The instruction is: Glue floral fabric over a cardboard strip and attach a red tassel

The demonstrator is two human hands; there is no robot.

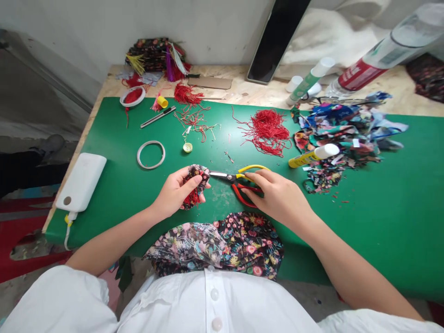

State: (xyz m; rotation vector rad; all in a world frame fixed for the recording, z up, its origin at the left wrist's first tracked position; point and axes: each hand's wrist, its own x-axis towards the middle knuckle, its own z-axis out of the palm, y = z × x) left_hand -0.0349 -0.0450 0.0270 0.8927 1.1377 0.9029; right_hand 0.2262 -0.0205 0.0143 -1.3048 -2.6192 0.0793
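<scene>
My left hand grips a small bundle of dark floral fabric with red threads hanging at its lower part. My right hand has its fingers in the handles of a pair of scissors, one handle yellow and one red. The blades point left, and their tips reach the upper right edge of the fabric bundle; whether they cut into it I cannot tell. Below both hands, a larger piece of floral fabric lies at the table's front edge against the white shirt.
Red thread lies heaped beyond the scissors. Fabric scraps and a yellow glue stick are at the right. A utility knife, a white ring and a white power bank lie leftward. A bottle stands at the back right.
</scene>
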